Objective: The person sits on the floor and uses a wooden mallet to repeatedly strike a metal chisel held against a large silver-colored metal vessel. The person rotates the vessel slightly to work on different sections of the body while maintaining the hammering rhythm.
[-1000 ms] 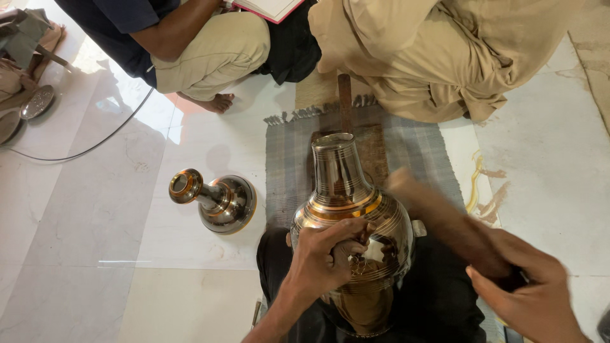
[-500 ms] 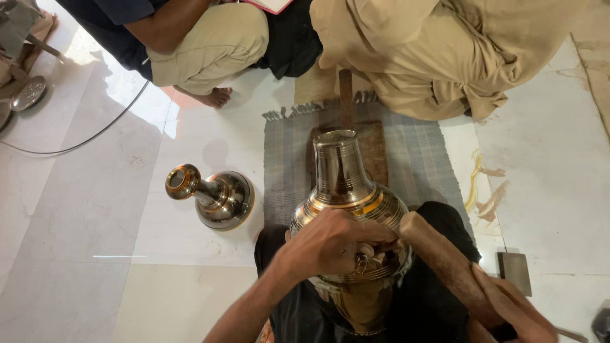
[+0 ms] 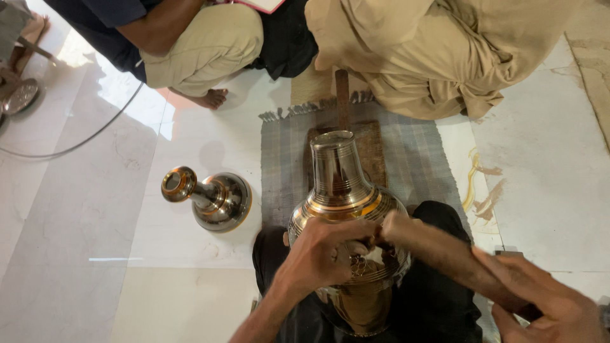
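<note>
A tall metal vessel (image 3: 337, 184) with silver and gold bands lies tilted in my lap, its narrow neck pointing away from me. My left hand (image 3: 321, 257) grips the vessel's round belly, fingers curled near a small engraved mark. My right hand (image 3: 549, 308), at the lower right, is closed around a brown wooden stick (image 3: 445, 251). The stick runs up and left, and its tip touches the vessel right beside my left fingertips. The vessel's base is hidden between my legs.
A second, smaller metal vessel (image 3: 216, 202) lies on the pale floor to the left. A grey fringed mat (image 3: 419, 152) with a wooden board (image 3: 375, 149) lies under the work. Two seated people (image 3: 445, 57) sit close across the mat. A cable (image 3: 76, 145) and a metal dish (image 3: 20, 96) are far left.
The stick's tip has come down from the vessel's right shoulder to its belly beside my left fingers. My left hand slid slightly right on the belly.
</note>
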